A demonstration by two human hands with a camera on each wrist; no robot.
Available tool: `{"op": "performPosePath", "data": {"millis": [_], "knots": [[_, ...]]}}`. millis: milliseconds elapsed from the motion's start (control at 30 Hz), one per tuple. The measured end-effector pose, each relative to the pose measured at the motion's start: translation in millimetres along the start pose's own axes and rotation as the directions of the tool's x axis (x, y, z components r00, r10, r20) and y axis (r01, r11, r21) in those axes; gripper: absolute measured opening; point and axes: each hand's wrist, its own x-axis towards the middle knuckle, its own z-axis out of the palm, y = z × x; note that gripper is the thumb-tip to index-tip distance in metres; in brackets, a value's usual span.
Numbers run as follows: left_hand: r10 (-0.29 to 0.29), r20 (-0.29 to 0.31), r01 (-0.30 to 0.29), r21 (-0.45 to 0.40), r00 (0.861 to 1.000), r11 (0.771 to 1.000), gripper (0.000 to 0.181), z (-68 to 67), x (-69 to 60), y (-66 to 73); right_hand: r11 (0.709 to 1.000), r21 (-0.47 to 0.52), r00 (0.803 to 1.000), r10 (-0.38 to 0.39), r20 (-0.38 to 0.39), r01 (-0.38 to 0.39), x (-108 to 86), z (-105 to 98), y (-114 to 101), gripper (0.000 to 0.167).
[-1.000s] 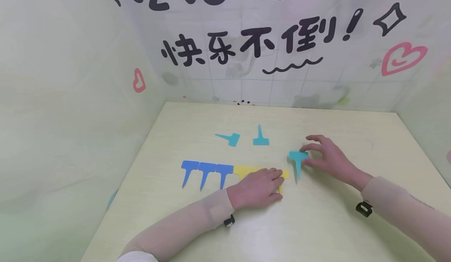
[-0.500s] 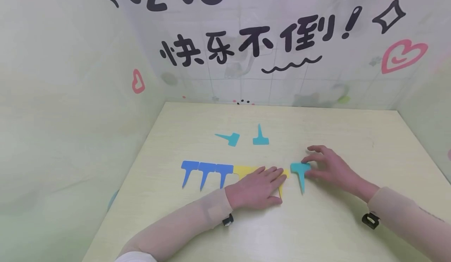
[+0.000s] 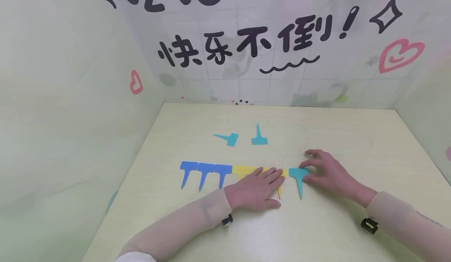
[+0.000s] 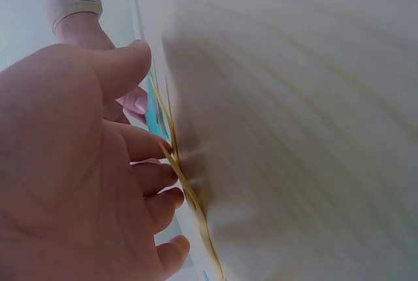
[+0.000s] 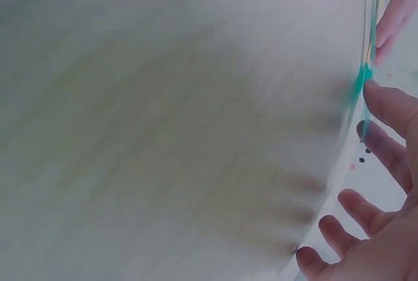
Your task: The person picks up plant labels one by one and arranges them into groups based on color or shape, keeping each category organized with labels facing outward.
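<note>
My left hand [image 3: 256,191] lies with straight fingers over a row of yellow T-shaped plant labels [image 3: 241,170], hiding most of them. In the left wrist view the thin yellow labels [image 4: 204,229] show edge-on under the fingertips. Thumb and index finger of my right hand [image 3: 325,176] pinch the right end of a teal plant label [image 3: 298,172], its spike pointing towards me. Its head sits right beside the row's yellow end; whether they touch I cannot tell. Three blue plant labels [image 3: 206,168] continue the row on the left, heads side by side.
Two more teal labels lie farther back, one turned sideways [image 3: 231,140] and one with its spike pointing away [image 3: 259,140]. The pale wooden table [image 3: 370,136] is bounded by a printed back curtain [image 3: 239,89] and side curtains.
My right hand has brought the teal label towards me and level with the row, then slightly left against its yellow end. The left hand stays on the yellow labels, its fingers slightly shifted.
</note>
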Motion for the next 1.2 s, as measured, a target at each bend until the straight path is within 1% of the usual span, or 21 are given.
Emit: {"op": "performPosePath", "data": {"millis": [233, 400, 533, 667, 733, 800, 867, 933, 967, 1033, 1100, 1133, 1200], "knots": [[-0.005, 0.018, 0.005, 0.009, 1.0, 1.0, 0.079, -0.5, 0.2, 0.4, 0.997, -0.064, 0.999, -0.038, -0.027, 0.036, -0.8, 5, 0, 0.031], [-0.008, 0.02, 0.008, 0.017, 1.0, 1.0, 0.079, -1.0, 0.8, 0.9, 0.995, -0.081, 0.998, -0.063, -0.031, 0.06, 0.2, 6, 1, 0.031], [-0.006, 0.017, 0.006, 0.024, 1.0, 1.0, 0.079, -1.4, 1.0, 1.4, 0.994, -0.087, 0.997, -0.071, -0.022, 0.069, 3.9, 2, 0, 0.029], [-0.007, 0.019, 0.006, 0.023, 1.0, 1.0, 0.079, -0.8, 1.2, 0.8, 0.99, -0.1, 0.995, -0.098, -0.016, 0.096, 19.1, -6, -4, 0.026], [-0.007, 0.022, 0.007, 0.02, 1.0, 1.0, 0.079, -0.9, 1.5, 0.7, 0.984, -0.116, 0.991, -0.134, -0.007, 0.133, 31.2, -11, -6, 0.025], [-0.007, 0.024, 0.007, 0.018, 1.0, 1.0, 0.08, -1.1, 1.0, 0.2, 0.975, -0.133, 0.984, -0.177, 0.019, 0.178, 45.7, -16, -10, 0.027], [-0.006, 0.022, 0.005, 0.014, 1.0, 1.0, 0.08, -2.0, 0.5, -0.1, 0.957, -0.158, 0.97, -0.24, 0.045, 0.244, 61.1, -20, -12, 0.03], [-0.002, 0.017, 0.001, 0.015, 1.0, 1.0, 0.079, -3.0, 0.2, -0.4, 0.922, -0.198, 0.943, -0.326, 0.063, 0.332, 77.3, -22, -14, 0.033], [0.0, 0.015, 0.0, 0.01, 1.0, 1.0, 0.079, -3.4, 0.3, -0.5, 0.902, -0.215, 0.927, -0.366, 0.075, 0.374, 84.9, -21, -15, 0.034], [0.007, 0.008, -0.007, 0.004, 1.0, 1.0, 0.078, -4.0, 0.1, -0.8, 0.853, -0.248, 0.888, -0.451, 0.093, 0.459, 99.3, -19, -16, 0.036], [0.013, 0.007, -0.013, -0.002, 1.0, 1.0, 0.078, -3.8, 0.4, -1.3, 0.81, -0.27, 0.852, -0.509, 0.12, 0.521, 112.3, -12, -18, 0.036], [0.014, 0.007, -0.014, -0.003, 1.0, 1.0, 0.078, -3.6, 0.4, -1.5, 0.798, -0.27, 0.842, -0.521, 0.141, 0.539, 118.1, -9, -19, 0.036], [0.014, 0.01, -0.014, -0.003, 1.0, 1.0, 0.078, -2.2, 0.7, -2.3, 0.79, -0.269, 0.835, -0.521, 0.179, 0.55, 128.3, 1, -22, 0.036]]}}
